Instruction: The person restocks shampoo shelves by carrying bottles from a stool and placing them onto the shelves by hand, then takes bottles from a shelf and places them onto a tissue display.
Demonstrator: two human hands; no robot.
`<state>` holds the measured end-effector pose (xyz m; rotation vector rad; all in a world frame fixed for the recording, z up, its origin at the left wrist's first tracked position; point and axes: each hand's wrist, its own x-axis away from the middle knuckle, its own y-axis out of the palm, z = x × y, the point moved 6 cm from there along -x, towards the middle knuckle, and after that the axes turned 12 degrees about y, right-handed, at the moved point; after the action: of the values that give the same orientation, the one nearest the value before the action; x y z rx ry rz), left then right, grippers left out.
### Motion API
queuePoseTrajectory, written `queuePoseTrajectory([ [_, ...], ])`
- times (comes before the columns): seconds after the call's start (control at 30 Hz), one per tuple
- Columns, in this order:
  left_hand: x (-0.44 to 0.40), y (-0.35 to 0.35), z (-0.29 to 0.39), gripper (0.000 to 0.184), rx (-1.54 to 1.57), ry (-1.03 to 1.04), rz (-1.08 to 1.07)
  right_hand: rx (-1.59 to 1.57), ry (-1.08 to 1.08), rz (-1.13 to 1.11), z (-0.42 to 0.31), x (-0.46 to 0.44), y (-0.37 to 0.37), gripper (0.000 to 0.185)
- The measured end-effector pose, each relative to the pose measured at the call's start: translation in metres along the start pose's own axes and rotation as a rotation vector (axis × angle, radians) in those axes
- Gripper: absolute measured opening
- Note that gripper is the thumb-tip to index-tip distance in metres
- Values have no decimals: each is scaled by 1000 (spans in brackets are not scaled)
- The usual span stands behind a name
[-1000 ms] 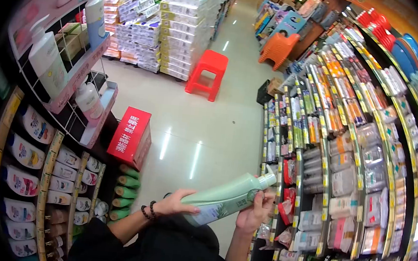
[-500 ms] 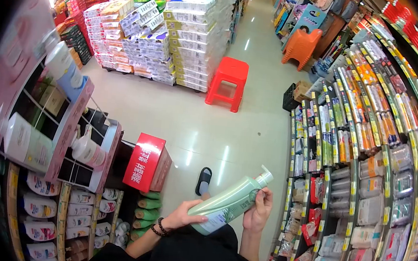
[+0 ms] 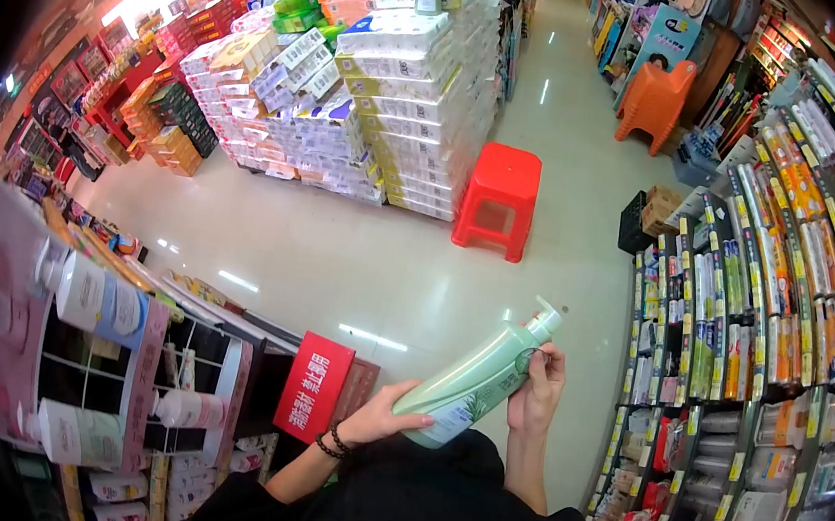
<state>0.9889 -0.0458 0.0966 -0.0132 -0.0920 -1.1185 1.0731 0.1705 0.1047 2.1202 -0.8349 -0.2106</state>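
Observation:
A pale green pump bottle (image 3: 471,381) with a white pump head lies tilted across the front of my body, its pump end up to the right. Around its lower end is my left hand (image 3: 384,416), closed, with the thumb on the label side and a dark bead bracelet at the wrist. My right hand (image 3: 538,391) grips the shoulder of the bottle near the pump, with thumb and fingers closed on its edge. The fingers behind the bottle are hidden.
Shelves of pump bottles (image 3: 97,305) and a red box (image 3: 315,383) stand to the left. Ahead are a red stool (image 3: 500,193) and stacked tissue packs (image 3: 407,109). An orange stool (image 3: 656,103) stands farther back. Packed shelves (image 3: 717,390) line the right side.
The view has swung to the left, so stools and shelves appear farther right and lower. Both hands still hold the pump bottle, at much the same tilt. The foot is no longer visible.

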Motion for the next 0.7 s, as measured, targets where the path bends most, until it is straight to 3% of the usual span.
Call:
queuePoseTrajectory([
  [0.13, -34, -16, -2, 61, 200, 7, 43, 58, 70, -69, -3, -51, 18, 5],
  [0.23, -51, -32, -25, 63, 347, -108, 62, 220, 110, -104, 9, -92, 34, 6],
  [0.33, -82, -50, -23, 67, 390, -115, 38, 280, 148, -168, 28, -131, 57, 14],
  [0.53, -137, -136, -53, 61, 494, -125, 125, 387, 229, -314, 84, -222, 117, 19],
  [0.7, -186, -232, -39, 58, 538, -71, 271, 478, 246, -430, 129, -317, 182, 20],
])
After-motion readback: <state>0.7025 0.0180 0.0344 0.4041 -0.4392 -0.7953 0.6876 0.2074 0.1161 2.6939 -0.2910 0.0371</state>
